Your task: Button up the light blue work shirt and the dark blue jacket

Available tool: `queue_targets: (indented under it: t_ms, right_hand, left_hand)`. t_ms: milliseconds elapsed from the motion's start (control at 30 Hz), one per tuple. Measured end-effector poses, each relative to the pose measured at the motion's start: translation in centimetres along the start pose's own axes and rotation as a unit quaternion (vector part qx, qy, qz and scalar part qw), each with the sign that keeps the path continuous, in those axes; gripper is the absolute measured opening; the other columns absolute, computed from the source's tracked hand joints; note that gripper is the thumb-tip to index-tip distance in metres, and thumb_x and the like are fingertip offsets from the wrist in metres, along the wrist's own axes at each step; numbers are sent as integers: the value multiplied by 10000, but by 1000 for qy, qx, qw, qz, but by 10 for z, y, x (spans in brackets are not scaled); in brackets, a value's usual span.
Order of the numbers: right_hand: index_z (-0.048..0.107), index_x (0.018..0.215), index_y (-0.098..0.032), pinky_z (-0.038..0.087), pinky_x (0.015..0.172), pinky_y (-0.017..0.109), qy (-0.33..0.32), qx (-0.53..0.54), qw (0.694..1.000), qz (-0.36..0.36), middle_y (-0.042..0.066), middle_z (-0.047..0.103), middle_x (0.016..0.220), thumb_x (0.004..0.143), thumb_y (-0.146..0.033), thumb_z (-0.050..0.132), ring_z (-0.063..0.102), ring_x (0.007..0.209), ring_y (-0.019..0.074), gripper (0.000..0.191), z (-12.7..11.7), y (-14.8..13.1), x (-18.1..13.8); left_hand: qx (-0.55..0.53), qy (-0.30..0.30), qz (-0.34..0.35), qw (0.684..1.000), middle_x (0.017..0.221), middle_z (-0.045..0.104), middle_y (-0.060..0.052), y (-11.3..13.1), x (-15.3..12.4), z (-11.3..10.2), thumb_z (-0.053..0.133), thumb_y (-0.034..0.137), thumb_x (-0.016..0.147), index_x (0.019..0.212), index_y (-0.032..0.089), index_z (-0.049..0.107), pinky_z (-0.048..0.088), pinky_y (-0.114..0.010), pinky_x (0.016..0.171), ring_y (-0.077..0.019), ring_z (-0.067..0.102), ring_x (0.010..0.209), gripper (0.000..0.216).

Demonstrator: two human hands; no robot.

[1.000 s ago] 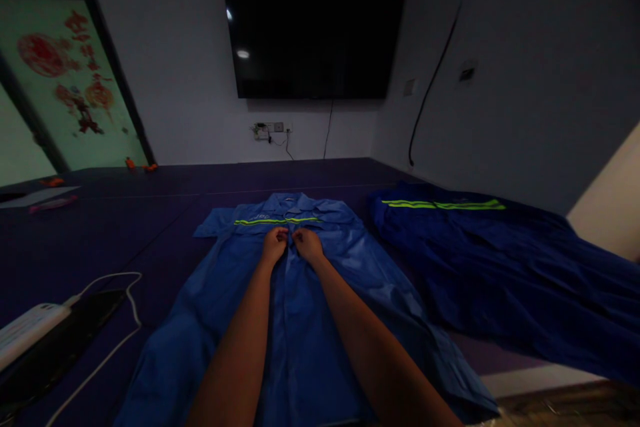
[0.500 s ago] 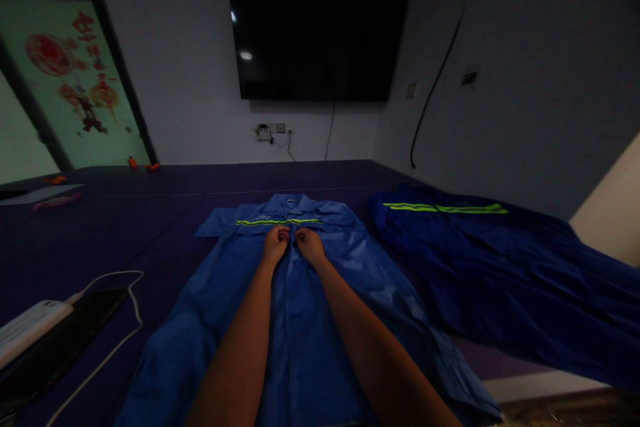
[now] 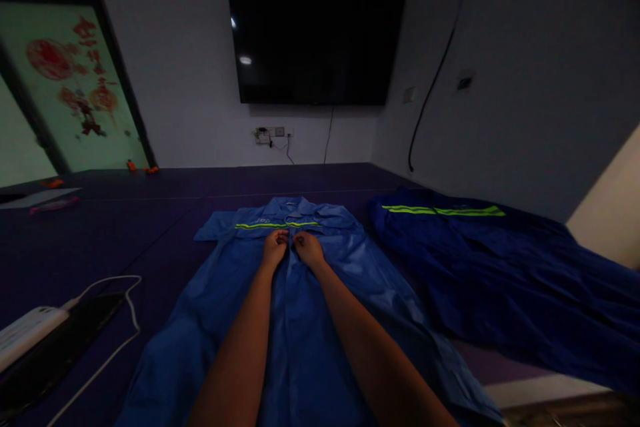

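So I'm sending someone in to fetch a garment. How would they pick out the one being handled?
Below the wall TV, two blue garments lie on the dark table. Take the lighter blue jacket in the middle, under both hands; the darker blue garment lies to its right.

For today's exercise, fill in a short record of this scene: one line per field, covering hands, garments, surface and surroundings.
left hand: fingers curled, pinching the front placket of the light blue jacket
right hand: same, beside the left
second garment: dark blue jacket, lying to the right
surface: dark purple table
left edge: white power strip with cable
wall: black TV
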State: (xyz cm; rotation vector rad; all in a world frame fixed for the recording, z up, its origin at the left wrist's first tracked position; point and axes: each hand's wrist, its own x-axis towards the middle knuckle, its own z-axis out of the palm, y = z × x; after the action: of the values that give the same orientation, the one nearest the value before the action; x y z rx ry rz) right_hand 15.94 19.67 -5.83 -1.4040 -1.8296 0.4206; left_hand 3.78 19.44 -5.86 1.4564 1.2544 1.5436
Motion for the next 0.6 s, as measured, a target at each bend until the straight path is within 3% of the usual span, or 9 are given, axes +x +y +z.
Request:
queue_targets:
  t_ms: [367, 600]
  right_hand:
    - [645, 799, -186, 432, 674, 185, -10, -10, 1000, 5, 21, 678, 801, 698, -105, 525, 619, 768, 136, 176, -2, -2, -2]
    - [646, 813, -180, 427, 666, 190, -10, -22, 1000, 0, 32, 679, 807, 716, -125, 515, 616, 767, 140, 172, -2, -4, -3]
  left_hand:
    - [-23, -1, -11, 1000, 620, 576, 19, -1, 1, -1, 464, -4, 539, 832, 129, 611, 417, -174, 555, -76, 524, 551, 353]
    - [-18, 8, -25, 999, 569, 569, 25, 0, 1, 1, 534, 131, 634, 800, 135, 614, 401, -187, 528, -87, 522, 526, 185]
